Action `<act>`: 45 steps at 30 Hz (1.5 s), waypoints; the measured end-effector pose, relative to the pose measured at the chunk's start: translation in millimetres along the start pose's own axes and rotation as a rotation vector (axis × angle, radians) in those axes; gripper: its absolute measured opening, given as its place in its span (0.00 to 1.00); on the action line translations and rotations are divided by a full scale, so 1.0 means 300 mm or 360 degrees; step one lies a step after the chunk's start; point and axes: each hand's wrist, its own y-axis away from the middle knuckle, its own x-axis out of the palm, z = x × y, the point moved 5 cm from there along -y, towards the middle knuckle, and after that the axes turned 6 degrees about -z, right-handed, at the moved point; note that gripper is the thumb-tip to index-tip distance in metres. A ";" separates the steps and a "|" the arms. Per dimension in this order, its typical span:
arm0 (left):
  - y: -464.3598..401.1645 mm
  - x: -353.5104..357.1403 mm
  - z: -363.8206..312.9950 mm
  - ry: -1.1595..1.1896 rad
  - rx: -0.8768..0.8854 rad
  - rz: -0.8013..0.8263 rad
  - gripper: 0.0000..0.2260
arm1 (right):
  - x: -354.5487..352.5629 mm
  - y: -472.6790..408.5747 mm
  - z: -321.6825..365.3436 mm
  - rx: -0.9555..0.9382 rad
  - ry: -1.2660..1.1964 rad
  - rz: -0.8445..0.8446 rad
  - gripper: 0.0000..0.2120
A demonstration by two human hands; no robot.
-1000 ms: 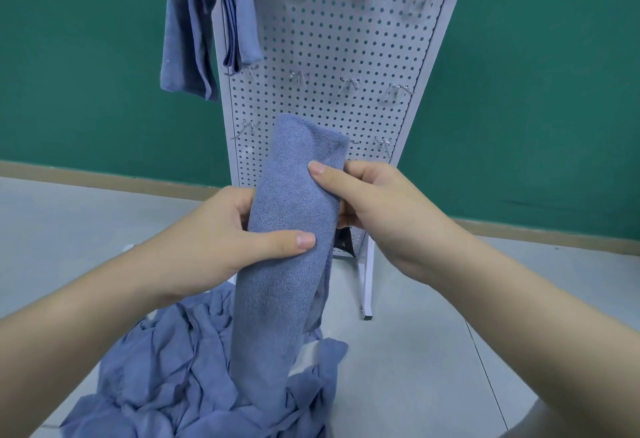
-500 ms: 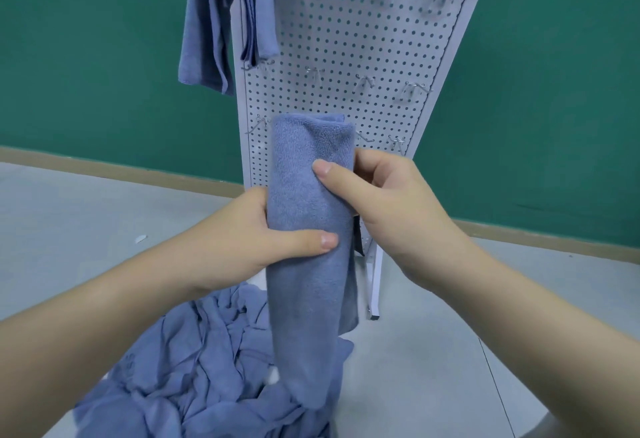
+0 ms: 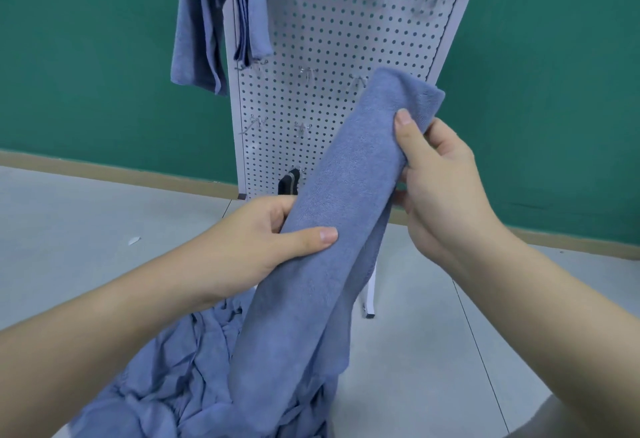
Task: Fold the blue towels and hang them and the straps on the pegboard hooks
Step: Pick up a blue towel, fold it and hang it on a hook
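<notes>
A folded blue towel (image 3: pixel 332 222) slants from lower left to upper right in front of the white pegboard (image 3: pixel 332 42). My left hand (image 3: pixel 270 240) grips its middle, thumb across the front. My right hand (image 3: pixel 440 177) holds the towel near its folded top end, thumb on the cloth. Blue towels (image 3: pixel 221 18) hang from hooks at the pegboard's top left and along its top edge. A dark strap (image 3: pixel 289 183) hangs low on the board. Bare metal hooks (image 3: pixel 304 72) stick out across the middle rows.
A heap of loose blue towels (image 3: pixel 180 378) lies on the grey floor at my feet. The pegboard stands on a white leg (image 3: pixel 369 295) against a green wall (image 3: pixel 86 73). A small white scrap (image 3: pixel 134 240) lies on the floor to the left.
The towel has tilted from upright to a slant, its top end swung right. My right hand moved right and up with it; my left hand slid lower.
</notes>
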 end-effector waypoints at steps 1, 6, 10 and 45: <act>0.000 0.002 -0.002 -0.0015 0.0005 -0.0001 0.15 | -0.005 -0.002 -0.002 0.0016 -0.0018 -0.0007 0.17; -0.001 -0.001 -0.034 0.0049 0.0048 -0.0117 0.16 | -0.030 -0.018 -0.019 0.0152 -0.0091 -0.0070 0.14; 0.002 0.006 -0.049 0.0054 0.0002 -0.0119 0.16 | -0.044 -0.035 -0.020 0.0202 -0.0144 -0.0135 0.16; 0.039 -0.139 -0.091 0.0136 0.0006 -0.0087 0.16 | 0.147 0.103 -0.123 -0.0616 0.0875 0.0934 0.38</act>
